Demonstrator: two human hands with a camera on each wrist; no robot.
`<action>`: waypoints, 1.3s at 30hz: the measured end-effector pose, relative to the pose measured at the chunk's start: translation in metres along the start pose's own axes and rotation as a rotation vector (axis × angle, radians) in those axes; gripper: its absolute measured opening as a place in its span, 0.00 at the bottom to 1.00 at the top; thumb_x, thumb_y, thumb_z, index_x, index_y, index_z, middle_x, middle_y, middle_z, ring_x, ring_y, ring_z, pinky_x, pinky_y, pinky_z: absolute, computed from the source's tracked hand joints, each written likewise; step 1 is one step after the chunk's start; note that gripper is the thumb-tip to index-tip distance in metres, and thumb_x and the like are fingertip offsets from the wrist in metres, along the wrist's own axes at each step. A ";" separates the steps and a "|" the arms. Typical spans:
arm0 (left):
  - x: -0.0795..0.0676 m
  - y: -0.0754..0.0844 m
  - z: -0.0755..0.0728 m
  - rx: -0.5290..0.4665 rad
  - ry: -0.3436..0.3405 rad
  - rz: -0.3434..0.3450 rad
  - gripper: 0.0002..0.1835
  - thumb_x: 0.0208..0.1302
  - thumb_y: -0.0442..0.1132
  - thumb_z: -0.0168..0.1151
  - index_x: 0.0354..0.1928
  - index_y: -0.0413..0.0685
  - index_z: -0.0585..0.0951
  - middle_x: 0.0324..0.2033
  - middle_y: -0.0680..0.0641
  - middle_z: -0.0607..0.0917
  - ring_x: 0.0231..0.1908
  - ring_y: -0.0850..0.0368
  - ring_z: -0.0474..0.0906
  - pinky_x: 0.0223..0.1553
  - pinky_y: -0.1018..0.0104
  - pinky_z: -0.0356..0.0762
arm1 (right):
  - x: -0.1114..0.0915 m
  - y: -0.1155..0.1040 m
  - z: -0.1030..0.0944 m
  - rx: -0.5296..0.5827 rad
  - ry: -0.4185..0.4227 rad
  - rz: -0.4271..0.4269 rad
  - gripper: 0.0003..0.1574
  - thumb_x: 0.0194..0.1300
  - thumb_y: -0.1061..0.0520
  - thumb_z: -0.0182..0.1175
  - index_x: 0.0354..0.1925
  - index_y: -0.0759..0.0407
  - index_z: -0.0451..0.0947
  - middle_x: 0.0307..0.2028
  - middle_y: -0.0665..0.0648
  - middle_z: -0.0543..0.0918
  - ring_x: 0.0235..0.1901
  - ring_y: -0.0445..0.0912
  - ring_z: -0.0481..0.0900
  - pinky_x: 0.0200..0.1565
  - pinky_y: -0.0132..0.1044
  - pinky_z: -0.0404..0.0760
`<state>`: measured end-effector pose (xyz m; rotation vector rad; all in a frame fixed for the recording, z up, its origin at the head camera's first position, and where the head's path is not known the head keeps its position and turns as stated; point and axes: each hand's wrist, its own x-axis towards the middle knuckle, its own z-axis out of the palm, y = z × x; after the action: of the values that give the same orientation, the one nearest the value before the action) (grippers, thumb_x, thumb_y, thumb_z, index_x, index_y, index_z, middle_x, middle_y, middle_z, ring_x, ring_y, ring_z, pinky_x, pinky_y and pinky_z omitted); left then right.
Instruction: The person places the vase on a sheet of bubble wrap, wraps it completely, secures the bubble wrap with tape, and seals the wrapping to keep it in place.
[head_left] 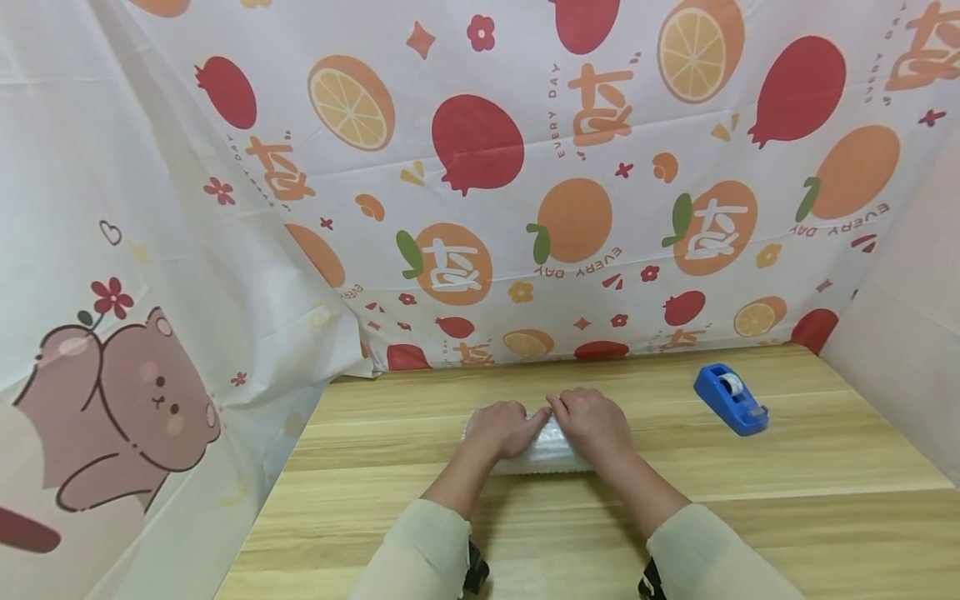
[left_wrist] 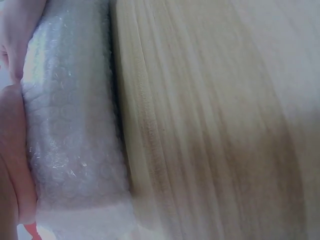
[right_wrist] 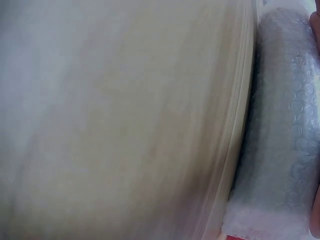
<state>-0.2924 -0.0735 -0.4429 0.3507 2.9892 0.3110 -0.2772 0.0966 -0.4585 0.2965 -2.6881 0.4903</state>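
A bundle rolled in clear bubble wrap (head_left: 551, 454) lies crosswise on the wooden table, straight ahead. My left hand (head_left: 498, 429) grips its left part from above, fingers bent over the far side. On the right part, my right hand (head_left: 596, 423) holds it the same way; the two thumbs nearly meet at the middle. Close up in the left wrist view, the bubble wrap (left_wrist: 75, 120) looks like a long rounded roll, with the left hand (left_wrist: 15, 160) along its edge. The right wrist view shows the roll (right_wrist: 280, 120) too, with only slivers of hand. Whatever is inside cannot be made out.
A blue tape dispenser (head_left: 731, 400) with a roll of tape stands at the right rear of the wooden table (head_left: 360, 500). Behind the table hangs a fruit-printed curtain (head_left: 510, 217); a bear-printed sheet (head_left: 225, 292) hangs at the left.
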 end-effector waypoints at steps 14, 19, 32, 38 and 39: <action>0.002 0.002 0.000 0.013 0.004 -0.004 0.44 0.65 0.76 0.27 0.41 0.50 0.84 0.38 0.48 0.85 0.31 0.55 0.78 0.28 0.60 0.72 | -0.002 0.000 -0.001 0.044 0.036 0.028 0.24 0.73 0.41 0.51 0.24 0.52 0.77 0.22 0.50 0.79 0.26 0.47 0.78 0.28 0.39 0.76; 0.003 0.001 0.000 -0.001 0.025 -0.008 0.44 0.65 0.76 0.29 0.47 0.48 0.82 0.39 0.47 0.86 0.35 0.52 0.81 0.31 0.58 0.74 | -0.001 0.001 0.000 0.009 0.096 -0.026 0.23 0.72 0.47 0.53 0.22 0.55 0.77 0.22 0.53 0.81 0.24 0.49 0.79 0.27 0.40 0.77; 0.004 0.000 -0.001 -0.016 0.030 -0.006 0.43 0.66 0.75 0.30 0.56 0.49 0.80 0.49 0.45 0.85 0.49 0.46 0.82 0.39 0.54 0.78 | 0.000 0.001 0.001 0.011 0.105 -0.048 0.20 0.71 0.46 0.56 0.30 0.57 0.84 0.27 0.54 0.82 0.28 0.49 0.82 0.32 0.43 0.83; 0.004 0.000 0.000 -0.027 0.026 -0.013 0.42 0.66 0.74 0.31 0.53 0.51 0.82 0.49 0.47 0.85 0.48 0.48 0.82 0.37 0.54 0.77 | 0.000 0.002 -0.001 0.037 0.087 -0.042 0.22 0.72 0.45 0.54 0.30 0.56 0.85 0.30 0.54 0.85 0.32 0.50 0.85 0.34 0.45 0.84; 0.004 0.000 0.000 -0.030 0.030 -0.014 0.41 0.66 0.74 0.32 0.51 0.51 0.83 0.48 0.48 0.86 0.47 0.48 0.82 0.37 0.55 0.77 | 0.000 0.002 -0.001 0.037 0.085 -0.040 0.22 0.72 0.44 0.54 0.29 0.55 0.84 0.30 0.54 0.85 0.32 0.49 0.84 0.33 0.45 0.84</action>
<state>-0.2965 -0.0727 -0.4434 0.3249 3.0116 0.3620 -0.2774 0.0987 -0.4584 0.3319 -2.5878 0.5285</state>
